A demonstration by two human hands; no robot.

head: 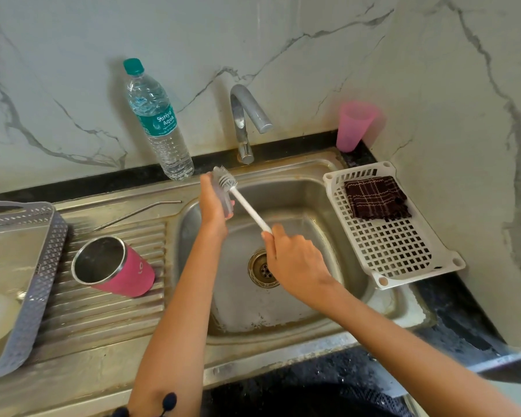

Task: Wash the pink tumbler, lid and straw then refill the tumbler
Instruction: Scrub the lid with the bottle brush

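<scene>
The pink tumbler point(118, 267) lies on its side on the ribbed drainboard, its open mouth facing me. A metal straw point(139, 211) lies behind it near the sink's back rim. Over the basin my left hand point(212, 206) grips the clear lid point(223, 195) edge-on. My right hand point(295, 263) holds the white handle of a bottle brush point(244, 203), whose grey bristle head touches the top of the lid.
A steel sink point(283, 323) with its drain below my right hand. The tap point(247, 115) stands behind, no water running. A water bottle point(160, 121) stands at the back left, a pink plastic cup point(354, 124) at the back right. White rack point(403, 251) with a dark cloth point(376, 197) on the right; grey basket point(36, 266) on the left.
</scene>
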